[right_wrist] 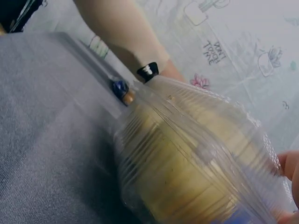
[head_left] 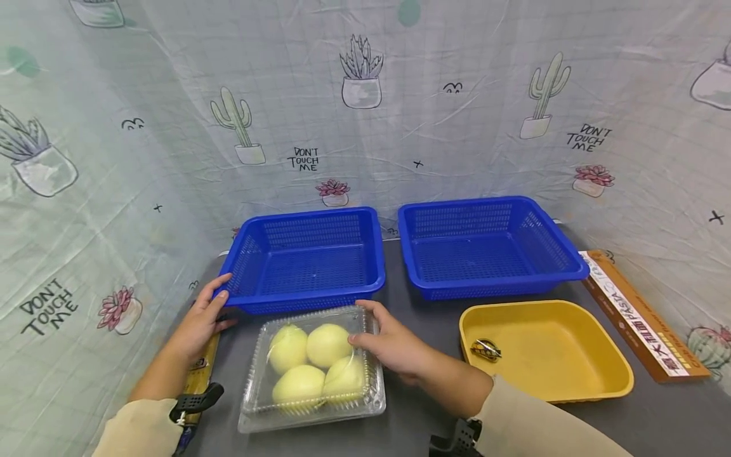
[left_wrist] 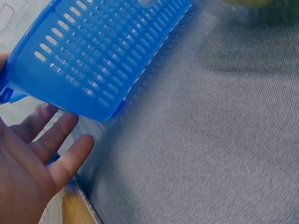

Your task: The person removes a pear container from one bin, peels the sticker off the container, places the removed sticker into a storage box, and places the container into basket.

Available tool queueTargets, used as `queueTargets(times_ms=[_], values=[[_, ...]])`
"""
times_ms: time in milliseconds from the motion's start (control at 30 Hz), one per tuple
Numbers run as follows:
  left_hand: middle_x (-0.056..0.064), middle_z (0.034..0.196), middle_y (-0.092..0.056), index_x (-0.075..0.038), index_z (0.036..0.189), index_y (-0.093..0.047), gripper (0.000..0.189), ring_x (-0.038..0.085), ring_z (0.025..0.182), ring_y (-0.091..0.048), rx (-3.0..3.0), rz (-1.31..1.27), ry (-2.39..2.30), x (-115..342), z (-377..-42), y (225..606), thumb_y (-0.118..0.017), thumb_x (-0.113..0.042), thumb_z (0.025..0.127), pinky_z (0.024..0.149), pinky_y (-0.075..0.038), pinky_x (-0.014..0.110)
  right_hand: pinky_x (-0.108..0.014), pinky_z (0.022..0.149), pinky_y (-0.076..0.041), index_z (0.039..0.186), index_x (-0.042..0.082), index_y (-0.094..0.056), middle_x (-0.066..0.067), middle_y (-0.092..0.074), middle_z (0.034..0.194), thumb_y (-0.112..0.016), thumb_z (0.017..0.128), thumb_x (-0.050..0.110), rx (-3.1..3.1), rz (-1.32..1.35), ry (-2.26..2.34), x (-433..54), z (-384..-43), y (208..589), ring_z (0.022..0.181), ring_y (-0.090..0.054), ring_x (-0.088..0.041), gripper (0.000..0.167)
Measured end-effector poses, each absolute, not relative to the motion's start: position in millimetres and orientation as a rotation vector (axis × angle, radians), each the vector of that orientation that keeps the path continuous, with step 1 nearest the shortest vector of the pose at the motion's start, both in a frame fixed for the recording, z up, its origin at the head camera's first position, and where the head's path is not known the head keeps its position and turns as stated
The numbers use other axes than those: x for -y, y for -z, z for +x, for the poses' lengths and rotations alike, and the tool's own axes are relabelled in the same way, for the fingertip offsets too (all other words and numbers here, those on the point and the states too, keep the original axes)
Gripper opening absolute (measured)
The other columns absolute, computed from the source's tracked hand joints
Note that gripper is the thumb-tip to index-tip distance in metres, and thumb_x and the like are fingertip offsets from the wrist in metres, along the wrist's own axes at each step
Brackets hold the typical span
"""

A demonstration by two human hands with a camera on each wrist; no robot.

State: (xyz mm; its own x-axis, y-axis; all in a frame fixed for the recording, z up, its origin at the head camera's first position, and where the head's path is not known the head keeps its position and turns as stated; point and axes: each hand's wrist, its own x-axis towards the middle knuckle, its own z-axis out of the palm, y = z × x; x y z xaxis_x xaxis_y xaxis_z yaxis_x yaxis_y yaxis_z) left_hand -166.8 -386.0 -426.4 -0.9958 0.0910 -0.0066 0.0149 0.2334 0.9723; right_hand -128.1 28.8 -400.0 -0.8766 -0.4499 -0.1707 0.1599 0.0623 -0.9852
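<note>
My right hand (head_left: 396, 343) grips a clear plastic clamshell box (head_left: 259, 387) at its far right corner, thumb on the lid. Several round, pale yellow-green fruits (head_left: 299, 384) show through the plastic. In the right wrist view the clamshell box (right_wrist: 187, 154) is tilted, with fingertips (right_wrist: 289, 165) at its edge. My left hand (head_left: 200, 320) holds the near left corner of the left blue basket (head_left: 314, 298) at its rim. The left wrist view shows the other fingers (left_wrist: 70, 158) spread below the basket's slotted wall (left_wrist: 93, 70).
A second blue basket (head_left: 497, 282) stands to the right. In front of it is a yellow tray (head_left: 542, 355) with a small dark-and-gold item (head_left: 485, 350). A long brown-and-white pasta box (head_left: 639, 317) lies far right. Under my left forearm is a yellow package (head_left: 200, 377). Printed curtains (head_left: 365, 139) enclose the table.
</note>
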Motion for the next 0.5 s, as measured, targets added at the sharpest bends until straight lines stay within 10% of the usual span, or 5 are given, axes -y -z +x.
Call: queueTargets(times_ms=[133, 233, 500], values=[[0.030, 0.167, -0.018, -0.023, 0.172, -0.021, 0.059, 0.008, 0.116, -0.061, -2.384, 0.060, -1.973, 381.5, -167.9, 429.0, -0.036, -0.041, 0.118, 0.091, -0.059, 0.033, -0.031, 0.057, -0.053, 0.161, 0.013, -0.043, -0.014, -0.025, 0.173, -0.078, 0.089, 0.012, -1.855, -0.208, 1.884, -32.5, -131.3, 394.1, 0.078, -0.060, -0.019, 0.079], [0.026, 0.165, -0.020, -0.023, 0.171, -0.022, 0.058, 0.011, 0.116, -0.061, -2.327, 0.040, -2.052, 380.2, -167.9, 430.6, -0.038, -0.040, 0.117, 0.089, -0.061, 0.035, -0.025, 0.048, -0.042, 0.158, 0.015, -0.049, -0.011, -0.035, 0.169, -0.080, 0.085, 0.010, -1.864, -0.208, 1.883, -34.8, -134.6, 390.0, 0.062, -0.049, -0.012, 0.079], [0.024, 0.171, -0.010, -0.025, 0.169, -0.025, 0.054, 0.011, 0.122, -0.056, -2.243, -0.002, -2.139, 377.5, -170.6, 432.2, -0.039, -0.037, 0.118, 0.091, -0.061, 0.039, -0.029, 0.060, -0.053, 0.154, 0.016, -0.055, -0.012, -0.046, 0.160, -0.081, 0.085, 0.009, -1.938, -0.322, 1.824, -48.4, -142.5, 367.6, 0.079, -0.058, -0.016, 0.074]])
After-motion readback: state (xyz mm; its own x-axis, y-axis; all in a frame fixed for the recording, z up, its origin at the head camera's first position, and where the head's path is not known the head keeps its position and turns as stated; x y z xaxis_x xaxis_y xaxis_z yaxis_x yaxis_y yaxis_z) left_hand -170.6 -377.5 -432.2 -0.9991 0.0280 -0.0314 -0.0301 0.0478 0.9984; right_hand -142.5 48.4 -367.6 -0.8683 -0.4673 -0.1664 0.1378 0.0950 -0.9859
